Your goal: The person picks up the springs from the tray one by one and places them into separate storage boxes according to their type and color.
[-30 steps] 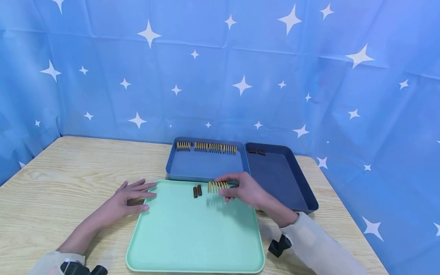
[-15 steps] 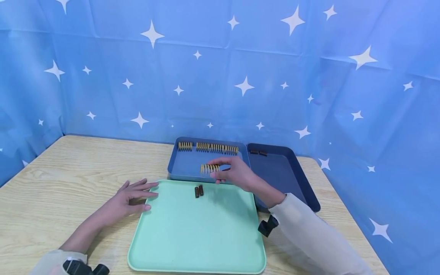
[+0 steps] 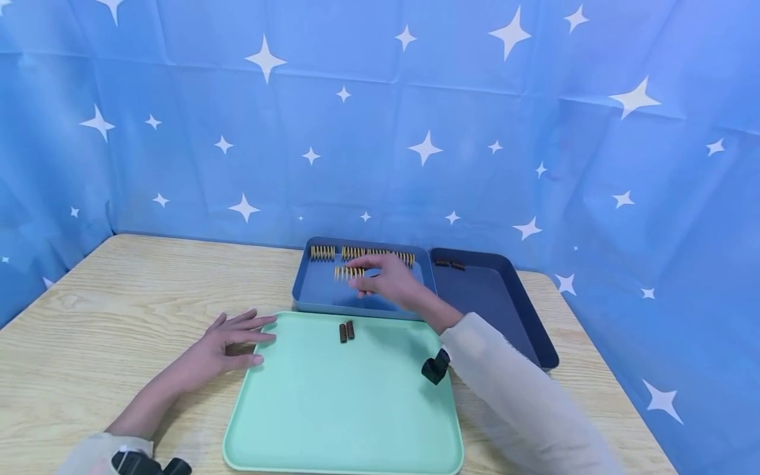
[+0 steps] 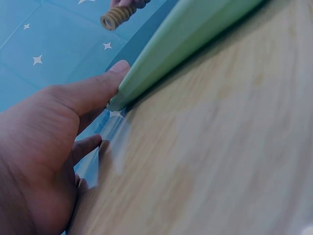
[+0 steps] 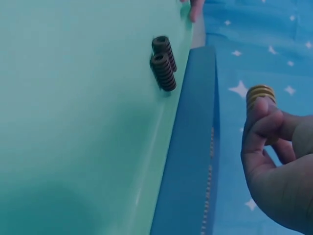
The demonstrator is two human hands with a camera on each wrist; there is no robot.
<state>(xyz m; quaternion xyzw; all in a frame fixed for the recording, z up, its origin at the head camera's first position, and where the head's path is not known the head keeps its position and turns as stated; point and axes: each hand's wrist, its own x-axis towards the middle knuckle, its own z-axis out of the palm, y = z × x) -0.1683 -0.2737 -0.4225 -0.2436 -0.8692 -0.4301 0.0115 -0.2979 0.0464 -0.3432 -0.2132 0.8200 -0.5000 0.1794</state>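
Note:
My right hand [image 3: 388,280] pinches a yellow coil spring [image 3: 349,272] over the blue tray [image 3: 320,297]. In the right wrist view the spring's coiled end [image 5: 260,92] pokes out above the thumb and fingers. Behind it, a row of yellow springs [image 3: 323,253] lies along the tray's back wall, partly hidden by the hand. My left hand [image 3: 222,346] rests with spread fingers at the left edge of the green tray [image 3: 344,409]; its thumb touches the rim in the left wrist view. Two small dark springs [image 3: 347,331] lie side by side near the green tray's far edge.
A darker navy tray [image 3: 493,303] stands to the right of the blue one, with two dark springs [image 3: 450,264] at its back left. All three trays sit close together on a wooden table [image 3: 178,290]. A starry blue cloth [image 3: 356,132] hangs behind.
My right hand has carried the yellow spring from over the green tray's far edge, forward and left, to over the blue tray. The left hand has stayed at the green tray's edge.

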